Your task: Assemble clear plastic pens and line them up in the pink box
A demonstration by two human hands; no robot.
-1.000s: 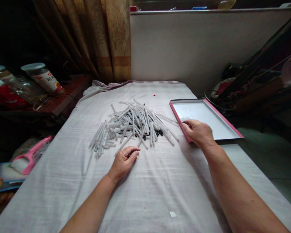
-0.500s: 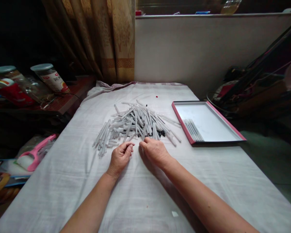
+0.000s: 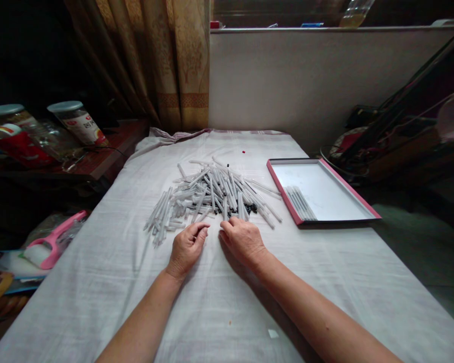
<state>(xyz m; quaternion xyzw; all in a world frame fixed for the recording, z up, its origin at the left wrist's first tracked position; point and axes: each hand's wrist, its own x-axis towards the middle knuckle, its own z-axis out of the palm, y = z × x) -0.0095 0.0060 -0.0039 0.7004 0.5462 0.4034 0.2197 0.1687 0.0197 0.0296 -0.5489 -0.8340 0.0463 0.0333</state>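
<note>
A loose pile of clear and whitish plastic pen barrels [image 3: 212,189] lies on the cloth in front of me, with small black caps [image 3: 251,207] at its right edge. My left hand [image 3: 189,247] is closed in a pinch just below the pile; whatever its fingertips hold is hidden. My right hand [image 3: 245,242] rests at the near edge, thumb and fingers closed at the end of one pen barrel [image 3: 225,206]. To the right, a shallow pink-edged box lid [image 3: 333,189] holds several pens [image 3: 299,202] side by side at its left.
A white cloth [image 3: 196,312] covers the table. A small red piece [image 3: 243,152] lies beyond the pile, and a white scrap [image 3: 273,334] lies near me. Jars [image 3: 81,123] stand on a brown side table at left; a pink-handled item [image 3: 55,242] sits below.
My right hand has shifted slightly toward me and to the right, and a barrel now shows at its fingertips. My left hand is nearly still. The view has tilted a little.
</note>
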